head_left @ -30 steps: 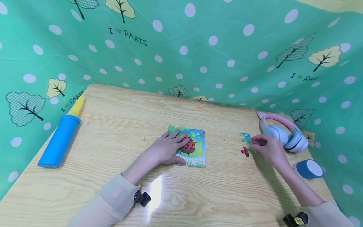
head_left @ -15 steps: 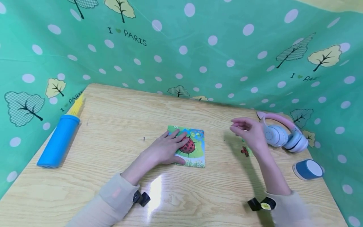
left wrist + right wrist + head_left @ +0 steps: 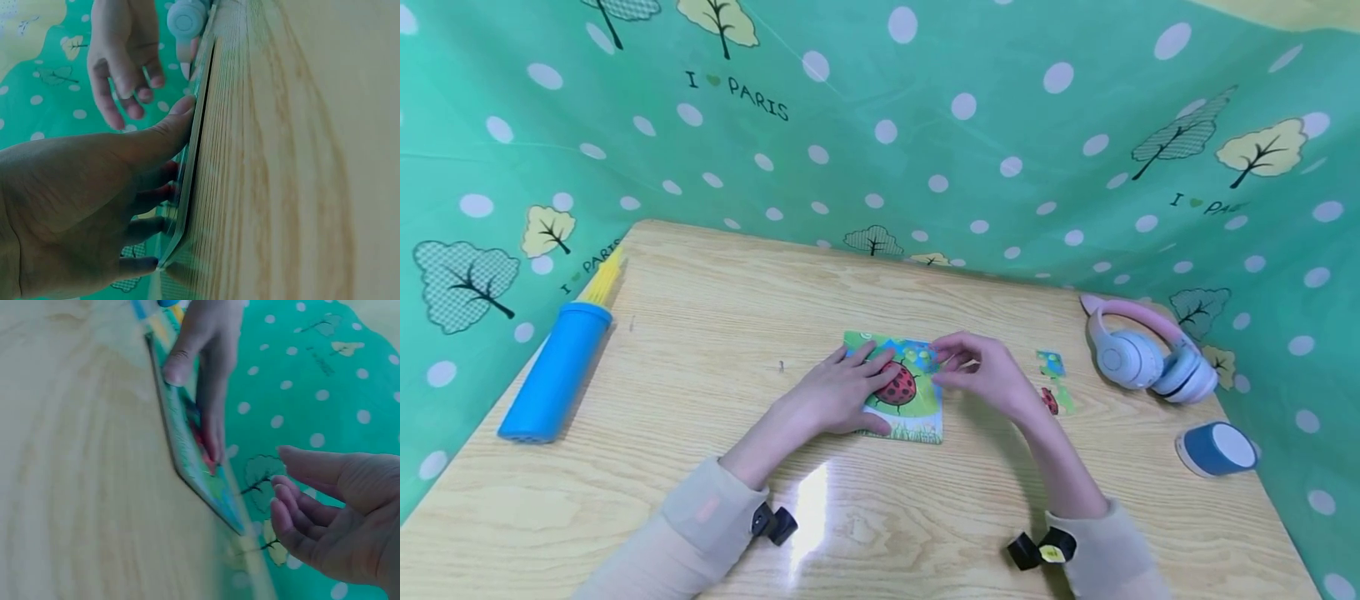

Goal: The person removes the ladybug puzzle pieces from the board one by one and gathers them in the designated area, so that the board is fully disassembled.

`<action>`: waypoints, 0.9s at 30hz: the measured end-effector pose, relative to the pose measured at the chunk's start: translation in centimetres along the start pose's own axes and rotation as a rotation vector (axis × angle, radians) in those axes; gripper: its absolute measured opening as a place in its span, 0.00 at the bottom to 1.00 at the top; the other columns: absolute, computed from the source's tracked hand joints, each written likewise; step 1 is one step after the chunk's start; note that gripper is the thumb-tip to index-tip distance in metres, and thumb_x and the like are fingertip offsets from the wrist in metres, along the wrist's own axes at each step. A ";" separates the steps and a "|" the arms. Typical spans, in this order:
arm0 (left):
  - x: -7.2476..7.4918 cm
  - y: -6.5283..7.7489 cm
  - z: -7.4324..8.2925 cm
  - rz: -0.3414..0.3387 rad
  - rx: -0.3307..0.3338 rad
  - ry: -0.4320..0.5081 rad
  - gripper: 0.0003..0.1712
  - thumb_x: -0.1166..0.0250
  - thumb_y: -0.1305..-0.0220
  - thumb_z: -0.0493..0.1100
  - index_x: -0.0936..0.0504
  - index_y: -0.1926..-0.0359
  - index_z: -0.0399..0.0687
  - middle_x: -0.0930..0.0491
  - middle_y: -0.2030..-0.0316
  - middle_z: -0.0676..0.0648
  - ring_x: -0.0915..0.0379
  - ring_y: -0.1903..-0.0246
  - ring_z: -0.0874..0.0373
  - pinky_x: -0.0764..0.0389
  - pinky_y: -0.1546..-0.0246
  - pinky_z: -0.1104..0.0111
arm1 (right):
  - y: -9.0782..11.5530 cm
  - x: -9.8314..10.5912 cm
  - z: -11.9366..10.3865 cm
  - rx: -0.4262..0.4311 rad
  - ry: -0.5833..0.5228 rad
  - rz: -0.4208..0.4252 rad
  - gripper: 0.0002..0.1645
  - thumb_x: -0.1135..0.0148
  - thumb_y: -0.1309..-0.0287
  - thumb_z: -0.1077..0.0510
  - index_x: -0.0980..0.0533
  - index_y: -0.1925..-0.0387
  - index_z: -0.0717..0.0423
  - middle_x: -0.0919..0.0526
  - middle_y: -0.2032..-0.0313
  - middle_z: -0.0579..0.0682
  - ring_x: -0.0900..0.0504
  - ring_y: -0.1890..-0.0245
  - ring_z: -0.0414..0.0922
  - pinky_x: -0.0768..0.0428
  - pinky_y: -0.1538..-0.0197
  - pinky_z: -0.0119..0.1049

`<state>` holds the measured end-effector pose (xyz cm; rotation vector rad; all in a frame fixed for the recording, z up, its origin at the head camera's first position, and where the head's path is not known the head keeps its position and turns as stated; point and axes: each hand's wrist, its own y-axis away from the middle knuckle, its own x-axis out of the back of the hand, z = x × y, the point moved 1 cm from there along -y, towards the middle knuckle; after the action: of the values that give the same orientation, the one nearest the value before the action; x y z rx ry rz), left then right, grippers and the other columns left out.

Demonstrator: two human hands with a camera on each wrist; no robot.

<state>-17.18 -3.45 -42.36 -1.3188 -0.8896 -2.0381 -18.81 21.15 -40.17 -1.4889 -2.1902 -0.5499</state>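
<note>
A square ladybug jigsaw puzzle (image 3: 922, 410) lies on the wooden table in the head view. My left hand (image 3: 841, 393) rests on its left half with fingers spread, covering part of the picture. At the puzzle's upper right edge is my right hand (image 3: 988, 371), its fingers loosely bent. The right wrist view shows a gap between the thumb and fingers of my right hand (image 3: 340, 512), with nothing visible in it. To the right lie loose jigsaw pieces: a blue one (image 3: 1051, 362), a green one (image 3: 1064, 398) and one with red and black (image 3: 1049, 402).
Pink and light-blue headphones (image 3: 1138, 354) sit at the table's right side, with a blue cylinder with a white top (image 3: 1213, 448) nearer me. A blue hand pump (image 3: 556, 375) lies at the left edge beside yellow balloons (image 3: 602, 279). Green patterned cloth (image 3: 850, 125) hangs behind.
My right hand has moved left from the loose pieces to the puzzle's right edge, uncovering those pieces. My left hand has stayed on the puzzle.
</note>
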 end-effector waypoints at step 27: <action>0.1 0.2 0.0 0.016 -0.013 0.005 0.52 0.36 0.38 0.71 0.41 0.20 0.56 0.52 0.17 0.48 0.60 0.17 0.44 0.50 0.19 0.42 | 0.4 -2.6 -0.1 -0.008 0.241 -0.217 0.29 0.18 0.54 0.63 0.17 0.47 0.54 0.15 0.59 0.49 0.21 0.59 0.43 0.18 0.57 0.31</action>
<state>-17.08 -3.54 -42.22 -1.3229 -0.8626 -2.0368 -17.55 19.29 -41.50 -1.1287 -2.1703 -0.7668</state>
